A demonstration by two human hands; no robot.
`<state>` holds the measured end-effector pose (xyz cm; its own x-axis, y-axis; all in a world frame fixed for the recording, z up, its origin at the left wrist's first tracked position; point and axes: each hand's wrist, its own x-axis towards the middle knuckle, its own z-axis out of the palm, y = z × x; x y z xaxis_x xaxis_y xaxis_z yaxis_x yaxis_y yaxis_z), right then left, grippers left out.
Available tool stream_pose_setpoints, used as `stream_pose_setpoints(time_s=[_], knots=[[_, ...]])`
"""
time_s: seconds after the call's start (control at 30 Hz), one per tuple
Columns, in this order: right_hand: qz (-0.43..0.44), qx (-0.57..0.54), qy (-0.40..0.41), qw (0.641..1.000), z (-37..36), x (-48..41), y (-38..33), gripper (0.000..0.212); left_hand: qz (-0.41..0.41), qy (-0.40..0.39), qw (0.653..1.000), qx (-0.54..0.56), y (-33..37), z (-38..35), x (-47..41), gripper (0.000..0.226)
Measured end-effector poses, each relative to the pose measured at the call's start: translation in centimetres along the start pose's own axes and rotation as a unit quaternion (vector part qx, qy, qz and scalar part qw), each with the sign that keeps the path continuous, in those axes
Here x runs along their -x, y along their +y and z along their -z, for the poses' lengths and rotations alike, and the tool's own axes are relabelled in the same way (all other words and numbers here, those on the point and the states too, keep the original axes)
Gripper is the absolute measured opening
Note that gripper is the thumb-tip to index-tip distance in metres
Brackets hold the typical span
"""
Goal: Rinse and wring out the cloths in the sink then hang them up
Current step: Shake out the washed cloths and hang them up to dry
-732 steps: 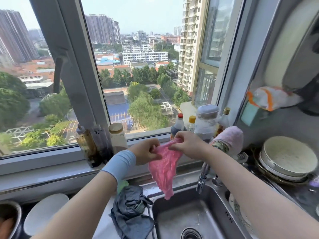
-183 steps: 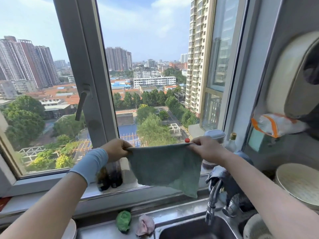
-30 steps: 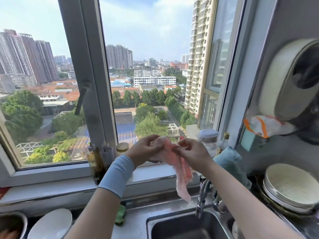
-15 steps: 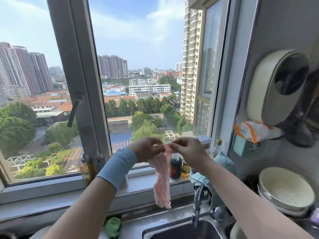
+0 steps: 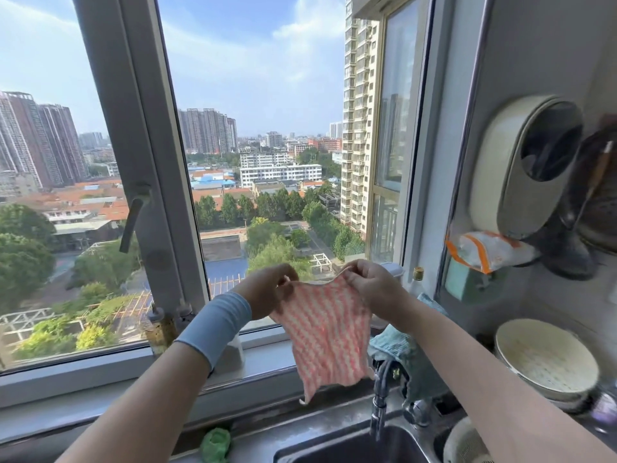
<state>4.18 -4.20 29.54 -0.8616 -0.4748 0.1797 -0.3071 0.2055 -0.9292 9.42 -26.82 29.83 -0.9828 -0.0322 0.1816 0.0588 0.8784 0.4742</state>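
Observation:
A pink and white striped cloth hangs spread out in front of the window, above the sink. My left hand pinches its upper left corner and my right hand pinches its upper right corner. A blue-grey cloth is draped over the faucet just behind my right forearm. Only the back edge of the steel sink shows at the bottom of the head view.
A green scrubber lies on the counter left of the sink. Bottles and a jar stand on the window sill. A cream bowl stack sits at the right, under a wall-mounted holder and a plastic bag.
The pink cloth hung bunched in a narrow strip between my hands; now my hands have moved apart and it is spread flat. The view has tilted up slightly.

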Motion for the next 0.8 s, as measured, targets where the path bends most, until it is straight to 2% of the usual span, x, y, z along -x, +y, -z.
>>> stream_pose_setpoints(time_s=[0.1,0.2,0.27,0.33,0.4,0.43,0.5,0.57,0.63,0.7,0.8], knots=[[-0.006,-0.017,0.05,0.999,1.2,0.3,-0.1,0.019,-0.023,-0.029,0.995,-0.092,-0.6,0.3,-0.1,0.025],[-0.028,-0.027,0.098,0.994,2.0,0.6,0.5,0.023,-0.03,-0.058,0.997,-0.045,-0.5,0.5,-0.4,0.037],[-0.031,-0.012,0.117,0.993,2.4,1.0,1.0,0.024,-0.049,-0.089,0.994,-0.028,0.1,0.7,-0.6,0.036],[-0.036,0.008,0.127,0.991,2.9,1.6,1.1,0.023,-0.092,-0.129,0.986,-0.06,0.5,1.2,-0.6,0.033],[-0.057,0.018,0.114,0.992,4.1,2.4,1.1,0.02,-0.121,-0.175,0.975,-0.067,0.7,1.6,-0.8,0.015],[-0.076,0.026,0.098,0.992,4.8,2.9,1.1,0.019,-0.124,-0.194,0.972,-0.047,0.7,1.6,-1.0,0.009],[-0.117,0.045,0.068,0.99,6.6,3.9,1.4,0.025,-0.119,-0.213,0.969,0.035,1.0,1.4,-1.6,0.023],[-0.149,0.05,0.079,0.984,8.4,5.0,2.1,0.018,-0.102,-0.205,0.962,0.152,1.9,0.9,-2.5,0.027],[-0.171,0.029,0.1,0.98,10.3,5.9,3.1,0.017,-0.096,-0.193,0.953,0.212,2.9,0.0,-3.9,0.023],[-0.179,0.017,0.123,0.976,12.1,6.3,4.3,0.018,-0.114,-0.193,0.956,0.19,4.5,-0.9,-5.5,0.03],[-0.182,0.017,0.181,0.966,14.5,5.7,6.0,0.018,-0.13,-0.164,0.976,0.068,7.4,-2.6,-8.6,0.049]])
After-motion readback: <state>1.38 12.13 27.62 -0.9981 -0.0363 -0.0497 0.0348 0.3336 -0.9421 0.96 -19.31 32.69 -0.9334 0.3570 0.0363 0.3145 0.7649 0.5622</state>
